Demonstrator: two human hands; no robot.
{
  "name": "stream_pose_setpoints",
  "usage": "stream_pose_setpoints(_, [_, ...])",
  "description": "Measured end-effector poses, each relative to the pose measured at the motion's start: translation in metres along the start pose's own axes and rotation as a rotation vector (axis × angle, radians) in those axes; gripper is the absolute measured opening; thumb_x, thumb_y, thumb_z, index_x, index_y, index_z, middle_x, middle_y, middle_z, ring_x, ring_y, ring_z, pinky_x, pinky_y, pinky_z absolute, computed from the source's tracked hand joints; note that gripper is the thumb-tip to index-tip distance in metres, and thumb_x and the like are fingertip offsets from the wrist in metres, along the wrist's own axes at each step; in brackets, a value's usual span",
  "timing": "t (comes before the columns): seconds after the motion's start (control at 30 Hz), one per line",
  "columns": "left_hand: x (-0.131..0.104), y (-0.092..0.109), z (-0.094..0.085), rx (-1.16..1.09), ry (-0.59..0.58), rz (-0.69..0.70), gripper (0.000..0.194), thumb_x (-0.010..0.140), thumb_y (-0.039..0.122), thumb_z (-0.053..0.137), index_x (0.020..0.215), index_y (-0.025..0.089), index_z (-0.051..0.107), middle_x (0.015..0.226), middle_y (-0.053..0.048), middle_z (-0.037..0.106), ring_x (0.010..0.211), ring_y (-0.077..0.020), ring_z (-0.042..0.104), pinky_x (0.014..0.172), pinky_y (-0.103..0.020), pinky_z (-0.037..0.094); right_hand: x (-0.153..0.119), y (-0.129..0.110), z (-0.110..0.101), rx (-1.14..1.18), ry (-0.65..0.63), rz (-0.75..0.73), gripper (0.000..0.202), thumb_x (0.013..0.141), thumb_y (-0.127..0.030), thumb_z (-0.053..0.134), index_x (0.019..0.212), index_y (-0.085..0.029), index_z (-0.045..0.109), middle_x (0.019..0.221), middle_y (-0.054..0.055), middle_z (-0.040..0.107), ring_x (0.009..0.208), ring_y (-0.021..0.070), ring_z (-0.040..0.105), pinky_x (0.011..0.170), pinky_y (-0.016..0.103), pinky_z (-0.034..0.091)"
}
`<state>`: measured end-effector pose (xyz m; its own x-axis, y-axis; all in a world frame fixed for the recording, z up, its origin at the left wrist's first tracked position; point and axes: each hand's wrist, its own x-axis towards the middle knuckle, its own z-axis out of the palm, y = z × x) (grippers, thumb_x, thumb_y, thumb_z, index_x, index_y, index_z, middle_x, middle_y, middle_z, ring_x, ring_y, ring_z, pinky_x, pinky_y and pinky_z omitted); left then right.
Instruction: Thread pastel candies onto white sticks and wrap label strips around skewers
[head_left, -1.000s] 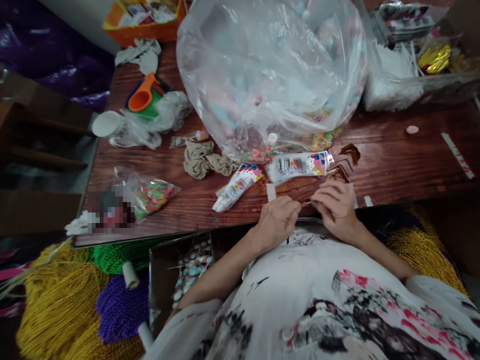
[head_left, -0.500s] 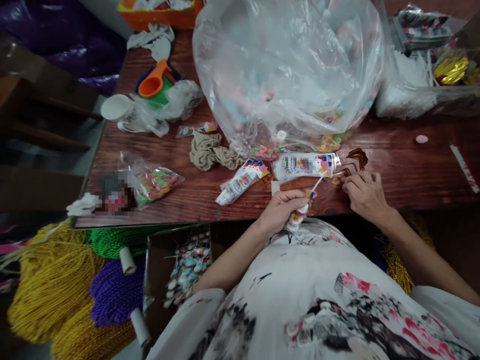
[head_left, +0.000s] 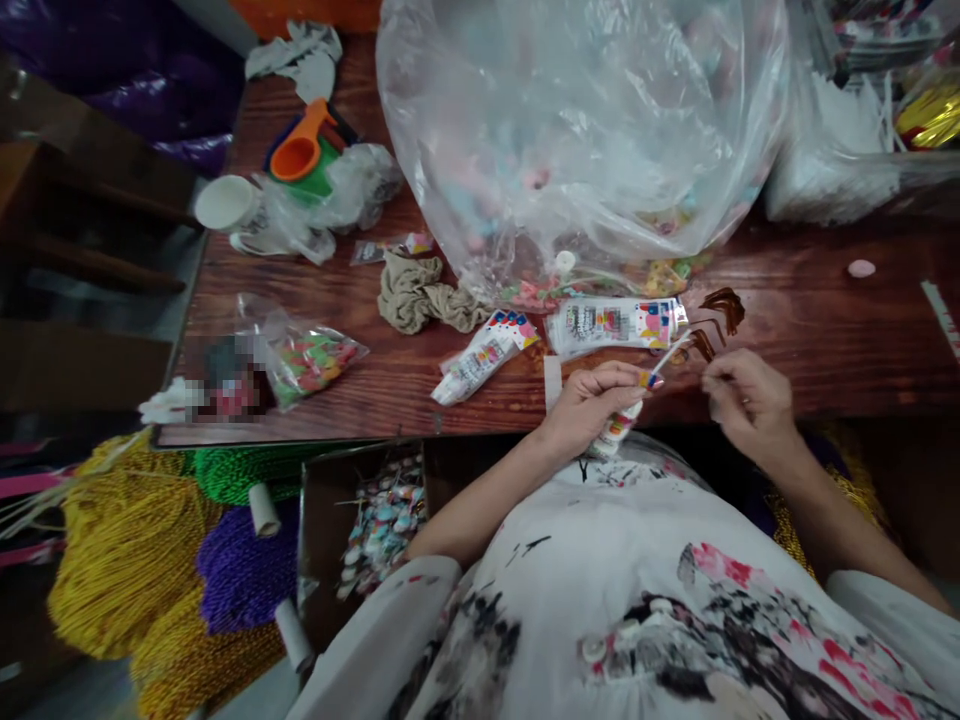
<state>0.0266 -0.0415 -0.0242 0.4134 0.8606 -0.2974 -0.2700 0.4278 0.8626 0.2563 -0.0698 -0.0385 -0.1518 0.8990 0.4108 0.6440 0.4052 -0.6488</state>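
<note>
A: ok so what's being changed here?

B: mostly the right hand (head_left: 750, 400). It's being shifted off the brown strips (head_left: 726, 305) and brought back toward the left one, with its fingers being kept curled. Whether a strip is being pinched in there can't be told, too blurry tbh.

A: and the left hand (head_left: 592, 400)?

B: a printed packet (head_left: 619, 425) is being gripped there, fingers closed round its upper part. A white stick (head_left: 670, 353) is being left poking out of the top, up toward the stacked flat packets (head_left: 600, 325). The whole thing is being held at the near edge of the table (head_left: 832, 340), with the packet's lower end being shown against the floral shirt (head_left: 675, 560).

A: so what's that meaning for the work?

B: imo the packet is being steadied by one hand only, while the other is being kept free of it, just a small gap between. The neck of the packet is being squeezed round the stick, so it's probably being kept gathered by those fingers alone. If the grip is being loosened, the opening could be spread again.

A: anything being kept close by?

B: a white tape strip (head_left: 552, 380) is being left just beside the left hand.
</note>
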Motion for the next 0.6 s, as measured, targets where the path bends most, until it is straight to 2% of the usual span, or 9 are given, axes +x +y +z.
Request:
stream_pose_setpoints(0.1, [0.003,-0.001,0.004,0.116,-0.062,0.107,0.014,0.074,0.032,0.081,0.08,0.019,0.08,0.096,-0.006,0.067,0.09,-0.0144,0.062,0.082,-0.028,0.048,0.006,-0.022,0.023,0.013,-0.028,-0.102,0.011,0.089,-0.012,0.053,0.084,-0.022,0.056,0.074,0.003,0.059,0.07,0.0192,0.054,0.064,0.034,0.039])
stream_pose_setpoints(0.23, [0.003,0.001,-0.003,0.213,-0.05,0.202,0.02,0.077,0.038,0.079,0.08,0.018,0.079,0.086,-0.005,0.066,0.082,-0.0138,0.06,0.079,-0.029,0.048,0.008,-0.033,0.049,0.161,0.025,-0.023,0.007,0.089,-0.015,0.059,0.087,-0.022,0.058,0.075,0.002,0.06,0.071,0.0176,0.056,0.064,0.032,0.042])
stream_pose_setpoints(0.3, [0.001,0.002,-0.009,0.21,-0.046,0.17,0.022,0.076,0.039,0.08,0.078,0.017,0.078,0.083,-0.004,0.066,0.079,-0.013,0.06,0.076,-0.028,0.048,0.006,-0.032,0.054,0.303,0.004,0.079,0.006,0.089,-0.018,0.062,0.091,-0.022,0.059,0.078,0.001,0.062,0.071,0.0162,0.058,0.065,0.03,0.045])
stream_pose_setpoints(0.43, [-0.004,0.003,-0.013,0.021,0.031,0.005,0.025,0.069,0.04,0.083,0.072,0.016,0.075,0.084,-0.003,0.065,0.067,-0.0086,0.057,0.062,-0.023,0.047,0.003,-0.028,0.049,0.602,-0.163,0.303,0.008,0.088,-0.026,0.065,0.093,-0.022,0.063,0.078,0.0,0.067,0.067,0.0142,0.061,0.062,0.027,0.049])
stream_pose_setpoints(0.5, [-0.004,0.003,-0.011,-0.083,0.049,-0.06,0.028,0.064,0.04,0.086,0.07,0.015,0.073,0.08,-0.001,0.064,0.06,-0.0072,0.056,0.055,-0.021,0.046,0.004,-0.025,0.043,0.63,-0.239,0.367,0.01,0.086,-0.03,0.067,0.084,-0.02,0.065,0.073,-0.001,0.066,0.063,0.0134,0.059,0.059,0.026,0.047])
stream_pose_setpoints(0.6, [-0.002,0.003,-0.008,-0.164,0.038,-0.087,0.029,0.06,0.037,0.087,0.067,0.014,0.071,0.074,0.001,0.062,0.054,-0.0063,0.056,0.051,-0.019,0.046,0.005,-0.022,0.037,0.637,-0.302,0.423,0.018,0.085,-0.032,0.068,0.073,-0.019,0.066,0.065,-0.002,0.061,0.059,0.0121,0.054,0.055,0.025,0.044])
